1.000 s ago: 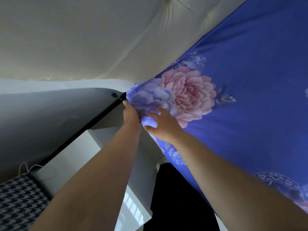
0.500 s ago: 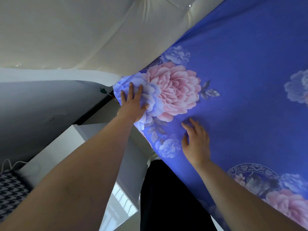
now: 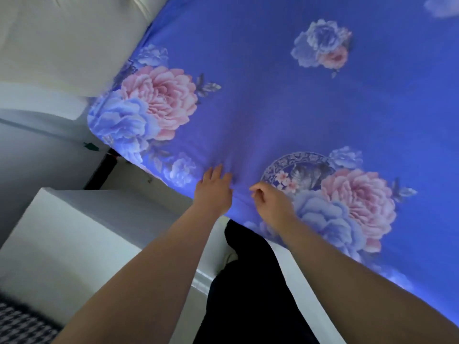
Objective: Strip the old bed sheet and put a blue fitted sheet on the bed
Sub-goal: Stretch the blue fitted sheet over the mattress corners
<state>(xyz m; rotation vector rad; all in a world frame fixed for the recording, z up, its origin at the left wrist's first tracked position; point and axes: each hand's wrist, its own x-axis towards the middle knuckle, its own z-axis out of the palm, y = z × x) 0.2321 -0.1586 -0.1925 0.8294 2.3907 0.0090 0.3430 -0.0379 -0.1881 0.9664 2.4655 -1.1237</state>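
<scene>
Where the frame is nearest, at the bottom left corner, a black-and-white houndstooth fabric (image 3: pixel 17 326) shows, and a white bedside cabinet (image 3: pixel 74 239) rises above it through the lower left, standing just beside the bed's edge. Dark trousers (image 3: pixel 248 294) fill the bottom centre between the two forearms. At mid-frame the left hand (image 3: pixel 213 192) lies with fingers spread flat on the blue fitted sheet (image 3: pixel 260 83) near its edge, holding nothing. Just to its right, the right hand (image 3: pixel 272 203) has curled fingers that seem to pinch a small fold of the sheet. The sheet, printed with pink and blue flowers, covers the mattress across the centre and right. At the upper left sits a padded cream headboard (image 3: pixel 62 33), touching the sheet's corner.
</scene>
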